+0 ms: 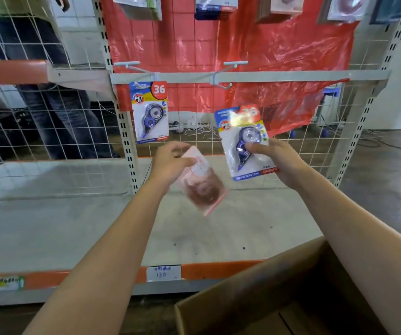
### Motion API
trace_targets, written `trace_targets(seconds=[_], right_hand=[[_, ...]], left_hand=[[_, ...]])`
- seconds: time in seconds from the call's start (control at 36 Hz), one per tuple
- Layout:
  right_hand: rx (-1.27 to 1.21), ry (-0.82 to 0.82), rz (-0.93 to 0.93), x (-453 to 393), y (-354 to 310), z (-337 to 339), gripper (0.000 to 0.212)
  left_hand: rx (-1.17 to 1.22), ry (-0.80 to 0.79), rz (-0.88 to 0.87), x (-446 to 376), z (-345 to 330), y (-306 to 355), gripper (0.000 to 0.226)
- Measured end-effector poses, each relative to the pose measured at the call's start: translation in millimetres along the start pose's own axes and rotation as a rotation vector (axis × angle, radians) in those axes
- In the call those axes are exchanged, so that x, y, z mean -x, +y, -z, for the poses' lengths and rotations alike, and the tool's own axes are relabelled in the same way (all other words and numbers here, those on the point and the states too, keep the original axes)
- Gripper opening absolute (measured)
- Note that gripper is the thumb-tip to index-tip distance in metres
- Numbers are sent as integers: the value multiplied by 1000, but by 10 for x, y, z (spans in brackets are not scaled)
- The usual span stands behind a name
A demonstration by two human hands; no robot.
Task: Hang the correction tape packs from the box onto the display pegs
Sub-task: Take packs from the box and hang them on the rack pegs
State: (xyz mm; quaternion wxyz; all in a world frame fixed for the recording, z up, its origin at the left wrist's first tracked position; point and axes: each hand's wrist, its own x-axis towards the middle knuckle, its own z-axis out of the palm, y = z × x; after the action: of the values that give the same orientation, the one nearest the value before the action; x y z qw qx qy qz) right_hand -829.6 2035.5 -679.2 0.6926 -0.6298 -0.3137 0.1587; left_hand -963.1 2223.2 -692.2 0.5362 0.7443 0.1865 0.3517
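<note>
An open cardboard box (279, 291) is sitting at the lower right, nearest the camera, its flap tilting up in front of the shelf (73, 226). Above it, a person's two bare arms are reaching forward over the grey shelf board. The left hand (170, 163) is pinching the top of a pinkish correction tape pack (202, 187), which is hanging tilted below the fingers and is blurred, so its printing is hard to read and it may be facing backward. The right hand (274, 158) is gripping a blue correction tape pack (245, 143) by its lower right side, thumb pressing on the front of the blister, holding it upright and slightly tilted just below a bare display peg (223, 85). Further back, another blue pack (150, 112), marked 36, is hanging from the left peg (131, 66) on the grey crossbar. Behind the pegs, red plastic sheeting (255, 44) is covering the wire grid, and more packs are hanging along the top edge. At the far left, beyond the mesh, a person in jeans (57, 105) is standing.
</note>
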Motion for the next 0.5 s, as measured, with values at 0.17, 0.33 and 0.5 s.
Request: trace_targets(seconds=[0.17,0.33,0.5], right_hand=[[-168,-330,-80,83,21,-302,41],[-152,-388,-76,117,127,-605,40],[-111,-30,63,-15,130,-630,29]], left_hand=[[188,77,115,-52,-76,53,29],[602,176,346,-175,-61,56,10],[521,-25,260,-36,-48,104,34]])
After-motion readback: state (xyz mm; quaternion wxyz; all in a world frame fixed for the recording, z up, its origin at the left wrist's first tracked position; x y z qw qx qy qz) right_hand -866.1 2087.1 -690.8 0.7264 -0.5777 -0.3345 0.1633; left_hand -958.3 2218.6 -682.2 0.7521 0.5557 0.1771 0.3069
